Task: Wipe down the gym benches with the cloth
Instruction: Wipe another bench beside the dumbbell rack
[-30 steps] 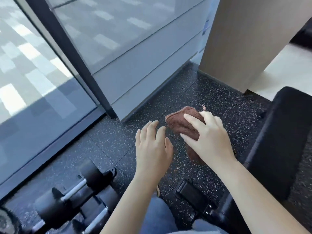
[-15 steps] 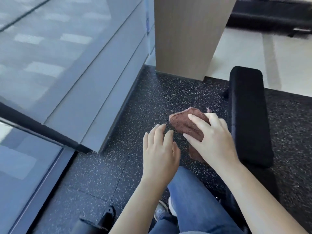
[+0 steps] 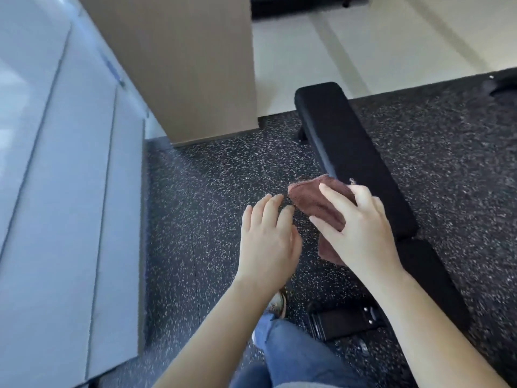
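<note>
A black padded gym bench (image 3: 349,147) runs from the upper middle down to the lower right over the speckled floor. My right hand (image 3: 361,231) holds a bunched brown cloth (image 3: 316,198) in the air at the bench's left edge, fingers spread over it. The cloth's lower end hangs under my palm. My left hand (image 3: 267,239) hovers just left of the cloth with straight fingers, holding nothing and not touching the cloth.
A beige pillar (image 3: 190,65) stands at the top, left of the bench's far end. A grey panelled wall (image 3: 70,205) fills the left side. Black speckled rubber floor (image 3: 201,191) lies between wall and bench. My jeans leg and shoe (image 3: 277,302) show below.
The view has swung right, away from the window and dumbbells, bringing the whole bench into sight. Both hands keep the same pose, and the cloth now sits over the bench's left edge.
</note>
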Demonstrator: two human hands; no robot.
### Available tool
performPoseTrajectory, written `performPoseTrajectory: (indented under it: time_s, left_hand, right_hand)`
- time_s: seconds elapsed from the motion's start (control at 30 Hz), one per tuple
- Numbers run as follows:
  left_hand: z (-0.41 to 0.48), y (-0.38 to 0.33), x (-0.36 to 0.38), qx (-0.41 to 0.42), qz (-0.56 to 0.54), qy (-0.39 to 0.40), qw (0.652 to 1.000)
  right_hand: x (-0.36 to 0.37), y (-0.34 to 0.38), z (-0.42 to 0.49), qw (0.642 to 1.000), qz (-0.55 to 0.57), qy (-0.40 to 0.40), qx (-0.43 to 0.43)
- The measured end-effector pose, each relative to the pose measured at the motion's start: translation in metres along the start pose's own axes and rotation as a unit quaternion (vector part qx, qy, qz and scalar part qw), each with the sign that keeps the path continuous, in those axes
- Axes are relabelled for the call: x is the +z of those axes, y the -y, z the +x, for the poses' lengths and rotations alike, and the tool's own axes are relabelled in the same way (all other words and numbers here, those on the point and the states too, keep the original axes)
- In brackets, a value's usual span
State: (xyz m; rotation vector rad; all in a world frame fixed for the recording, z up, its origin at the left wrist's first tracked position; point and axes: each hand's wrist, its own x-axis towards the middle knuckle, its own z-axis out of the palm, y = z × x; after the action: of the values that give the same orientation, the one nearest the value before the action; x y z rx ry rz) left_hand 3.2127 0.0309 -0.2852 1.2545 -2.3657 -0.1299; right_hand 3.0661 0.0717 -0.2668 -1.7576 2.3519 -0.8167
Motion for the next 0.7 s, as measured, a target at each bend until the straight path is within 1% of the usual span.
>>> performPoseTrajectory:
  time_s: [0.17, 0.27, 0.4, 0.57, 0.7]
  left_hand:
    - [0.042, 0.013, 0.017, 0.081, -0.008, 0.050, 0.995]
    - [0.058, 0.014, 0.025, 0.117, -0.023, 0.075, 0.990]
    - [0.075, 0.014, 0.042, 0.186, -0.055, 0.105, 0.975]
    - [0.091, 0.016, 0.055, 0.281, -0.117, 0.140, 0.942]
    - [0.104, 0.021, 0.057, 0.368, -0.147, 0.165, 0.903]
  right_hand:
    - [0.007, -0.010, 0.023, 0.997, -0.010, -0.032, 0.075]
    - [0.010, -0.013, 0.022, 0.991, -0.017, -0.051, 0.118]
    - [0.013, -0.016, 0.012, 0.978, -0.048, -0.085, 0.183]
    - [0.015, -0.008, -0.003, 0.944, -0.101, -0.129, 0.287]
    - [0.020, 0.013, -0.011, 0.900, -0.122, -0.180, 0.377]
